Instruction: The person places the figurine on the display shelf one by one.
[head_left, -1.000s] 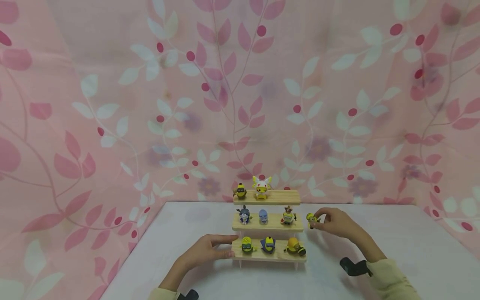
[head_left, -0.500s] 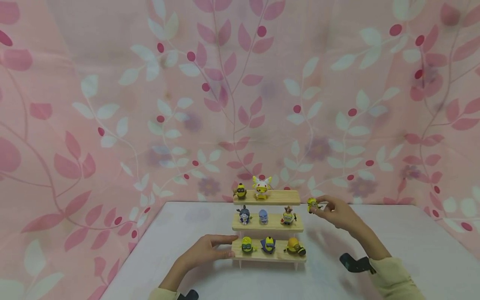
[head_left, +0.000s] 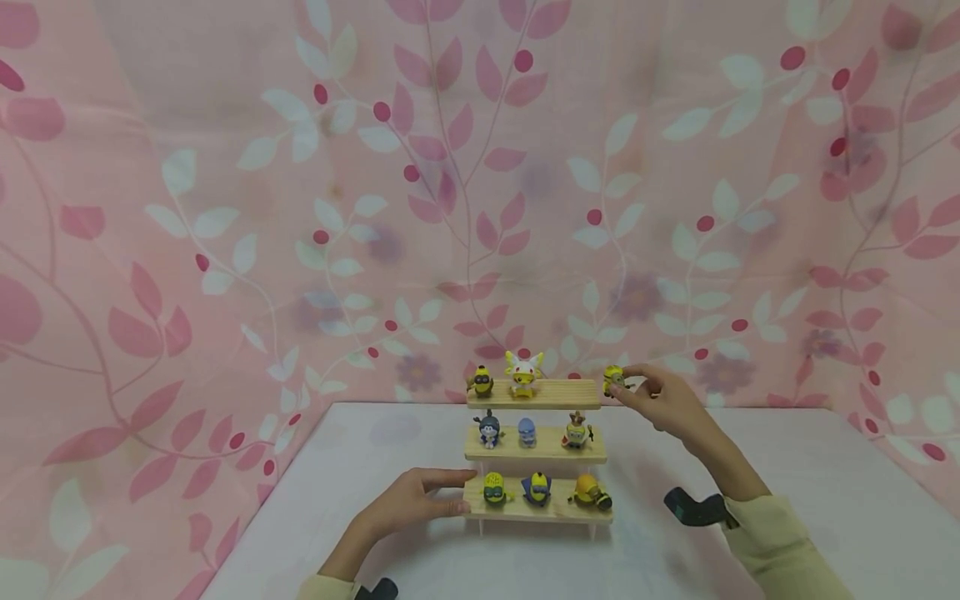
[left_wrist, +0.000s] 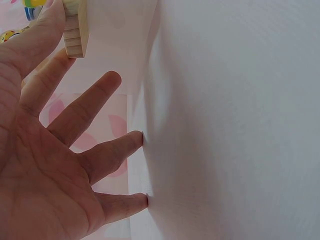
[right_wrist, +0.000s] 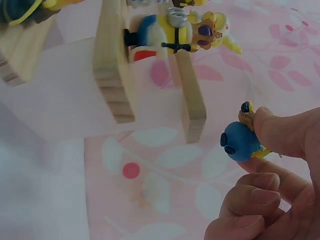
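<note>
A three-tier wooden display shelf [head_left: 572, 394] holds small figurines on each step. My left hand [head_left: 414, 503] grips the left end of the lowest step between thumb and index finger; in the left wrist view its other fingers [left_wrist: 118, 152] spread out, two touching the white table. Just right of the top step, my right hand [head_left: 669, 407] pinches a yellow minion figurine [head_left: 613, 381] between thumb and index finger. The right wrist view shows this figurine's round blue underside [right_wrist: 241, 141] and dark feet, apart from the plank. Its upper part is partly hidden by the thumb.
On the top step stand a minion [head_left: 482, 382] and a white-and-yellow eared figurine [head_left: 523, 377]. A crowned figurine [head_left: 576, 432] is at the middle step's right, and an orange-topped one [head_left: 589, 493] below it. Behind the white table [head_left: 315, 467] hangs a pink leaf-patterned cloth [head_left: 480, 208].
My right hand has lifted the minion figurine from beside the middle step up to the top step's height, and lately leftward toward that step's right end. The left hand has stayed put.
</note>
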